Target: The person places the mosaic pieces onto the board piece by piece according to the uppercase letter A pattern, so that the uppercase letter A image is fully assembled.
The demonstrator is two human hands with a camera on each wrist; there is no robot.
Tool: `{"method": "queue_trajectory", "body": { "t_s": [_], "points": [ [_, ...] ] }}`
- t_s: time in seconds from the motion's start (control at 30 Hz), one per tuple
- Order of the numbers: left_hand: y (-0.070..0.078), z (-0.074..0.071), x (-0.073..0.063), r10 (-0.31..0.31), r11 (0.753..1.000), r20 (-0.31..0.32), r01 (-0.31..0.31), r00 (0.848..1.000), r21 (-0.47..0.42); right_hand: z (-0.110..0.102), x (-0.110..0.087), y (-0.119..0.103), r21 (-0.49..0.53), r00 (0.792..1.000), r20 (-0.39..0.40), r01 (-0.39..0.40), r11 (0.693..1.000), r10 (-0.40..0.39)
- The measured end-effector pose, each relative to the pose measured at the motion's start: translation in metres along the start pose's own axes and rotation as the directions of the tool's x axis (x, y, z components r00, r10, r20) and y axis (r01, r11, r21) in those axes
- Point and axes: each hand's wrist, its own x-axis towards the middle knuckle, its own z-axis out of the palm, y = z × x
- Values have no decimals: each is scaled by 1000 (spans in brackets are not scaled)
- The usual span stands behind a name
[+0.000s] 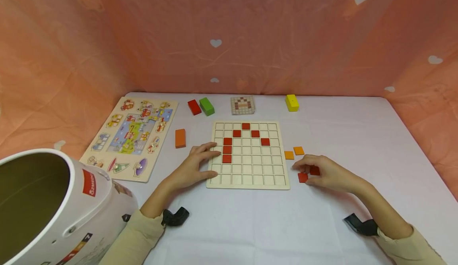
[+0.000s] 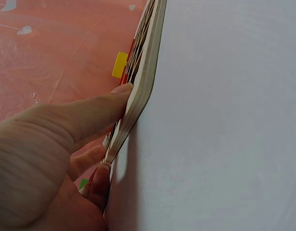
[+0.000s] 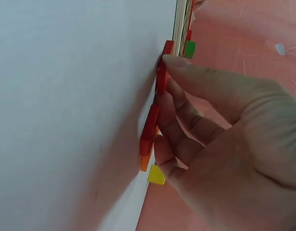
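Observation:
A wooden grid board [image 1: 247,181] lies flat, with several red square tiles [image 1: 227,149] set in its cells. My left hand [image 1: 191,167] rests at the board's left edge, fingers spread and fairly straight, thumb near the front corner. In the left wrist view, the thumb and fingertips touch the board's rim [image 2: 143,91]. Right of the board, my right hand [image 1: 330,173] has its thumb and curled fingers about a loose red tile [image 1: 302,178], pinching it at the table. A second red tile [image 1: 315,171] lies beneath that hand, partly covered. Just behind are two orange tiles [image 1: 298,150].
A small pattern card [image 1: 243,105] lies behind the board. Red [image 1: 194,107], green [image 1: 206,106], yellow [image 1: 292,103] and orange blocks [image 1: 180,138] stand around it. On the left are a peg puzzle [image 1: 154,165] and a large white bucket [image 1: 118,205].

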Motion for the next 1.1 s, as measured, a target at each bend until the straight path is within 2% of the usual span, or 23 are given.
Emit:
{"method": "queue_trajectory", "body": {
  "t_s": [0.13, 0.3, 0.4, 0.6, 0.87, 0.97, 1.1],
  "points": [
    [0, 0, 0, 1, 1000, -2, -1, 1000, -3, 0, 0, -1, -54, 1000, 1, -3, 999, 3],
    [-2, 1, 1, 1, 1000, 0, -1, 1000, -3, 1, 3, -4, -34, 1000, 2, -21, 999, 21],
    [-1, 1, 1, 3, 1000, 2, -3, 1000, -5, 0, 10, -7, -14, 999, -29, -40, 999, 39],
    [-1, 0, 0, 1, 1000, 4, -1, 1000, -1, 0, 42, -17, 43, 993, -100, -59, 997, 63],
    [-1, 0, 0, 3, 1000, 2, -3, 1000, 1, 6, 92, -17, 84, 987, -147, -56, 995, 68],
    [0, 0, 0, 5, 1000, 2, -5, 1000, 7, 9, 100, -19, 77, 988, -146, -44, 996, 55],
    [0, 0, 0, -12, 1000, 10, 12, 1000, -1, 11, 102, -21, 31, 989, -145, -33, 999, 37]
  ]
}}
